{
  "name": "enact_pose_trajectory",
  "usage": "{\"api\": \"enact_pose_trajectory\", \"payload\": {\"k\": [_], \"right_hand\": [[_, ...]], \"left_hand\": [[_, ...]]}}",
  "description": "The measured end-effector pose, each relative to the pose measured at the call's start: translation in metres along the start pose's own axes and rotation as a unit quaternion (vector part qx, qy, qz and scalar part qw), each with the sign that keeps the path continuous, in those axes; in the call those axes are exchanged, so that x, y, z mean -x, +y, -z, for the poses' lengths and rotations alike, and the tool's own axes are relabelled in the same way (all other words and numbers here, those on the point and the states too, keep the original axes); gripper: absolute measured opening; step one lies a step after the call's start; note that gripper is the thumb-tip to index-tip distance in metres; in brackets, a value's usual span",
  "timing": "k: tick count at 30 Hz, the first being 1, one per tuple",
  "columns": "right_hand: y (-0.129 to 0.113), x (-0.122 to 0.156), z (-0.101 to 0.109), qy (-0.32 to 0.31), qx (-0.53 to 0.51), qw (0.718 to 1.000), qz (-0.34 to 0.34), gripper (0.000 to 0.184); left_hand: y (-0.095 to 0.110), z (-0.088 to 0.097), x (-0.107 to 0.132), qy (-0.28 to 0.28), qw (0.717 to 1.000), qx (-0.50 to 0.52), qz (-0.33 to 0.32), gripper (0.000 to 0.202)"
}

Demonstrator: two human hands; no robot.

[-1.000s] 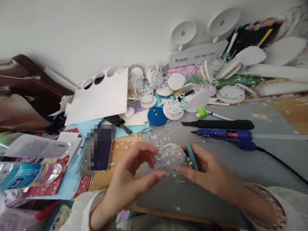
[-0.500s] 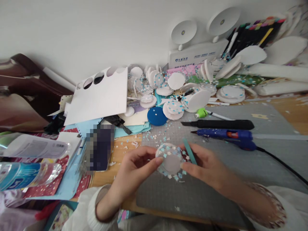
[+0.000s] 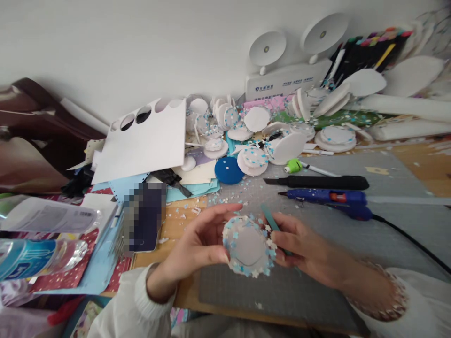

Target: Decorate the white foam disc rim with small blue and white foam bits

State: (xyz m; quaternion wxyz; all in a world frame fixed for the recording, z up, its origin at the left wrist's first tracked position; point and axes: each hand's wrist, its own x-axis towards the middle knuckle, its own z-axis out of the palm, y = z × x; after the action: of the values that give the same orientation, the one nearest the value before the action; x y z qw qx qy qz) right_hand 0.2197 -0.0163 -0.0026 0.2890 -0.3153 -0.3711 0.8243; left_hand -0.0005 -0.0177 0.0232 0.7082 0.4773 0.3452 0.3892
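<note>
Between my hands, above the mat, is a white foam-like disc, its rim covered with small blue and white paper stars. My left hand curves around its left side, thumb against the lower left edge and index finger raised above the top. At the right edge, my right hand pinches the starred rim with its fingertips. That same hand also grips a slim teal stick-like tool, whose lower part is hidden behind the fingers. Loose stars are scattered on the mat behind the disc.
A blue glue gun and a black craft knife lie on the grey cutting mat. Several star-trimmed white discs crowd the back, near a blue disc. Left are a phone and water bottle.
The disc has come nearer and tilted to face me more. My left index finger has lifted off its top, and the left thumb has slid from its face to the lower left edge.
</note>
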Motion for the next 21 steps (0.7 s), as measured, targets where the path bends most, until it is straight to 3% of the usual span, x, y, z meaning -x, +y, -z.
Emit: {"api": "enact_pose_trajectory", "payload": {"k": [4,11,16,21], "right_hand": [[0.003,-0.001,0.003,-0.017,-0.037,0.999,0.000,0.036],[0.002,-0.007,0.001,0.042,-0.026,0.999,-0.018,0.035],[0.005,-0.010,-0.002,0.072,-0.005,0.996,-0.053,0.042],[0.008,-0.010,-0.006,0.097,0.000,0.992,-0.084,0.043]], "left_hand": [[0.005,0.006,-0.013,-0.065,0.997,-0.027,0.005,0.060],[-0.002,0.018,-0.028,-0.152,0.980,-0.120,-0.046,0.079],[-0.006,0.020,-0.028,-0.143,0.958,-0.222,-0.116,0.081],[-0.010,0.019,-0.028,-0.121,0.938,-0.248,-0.208,0.083]]}}
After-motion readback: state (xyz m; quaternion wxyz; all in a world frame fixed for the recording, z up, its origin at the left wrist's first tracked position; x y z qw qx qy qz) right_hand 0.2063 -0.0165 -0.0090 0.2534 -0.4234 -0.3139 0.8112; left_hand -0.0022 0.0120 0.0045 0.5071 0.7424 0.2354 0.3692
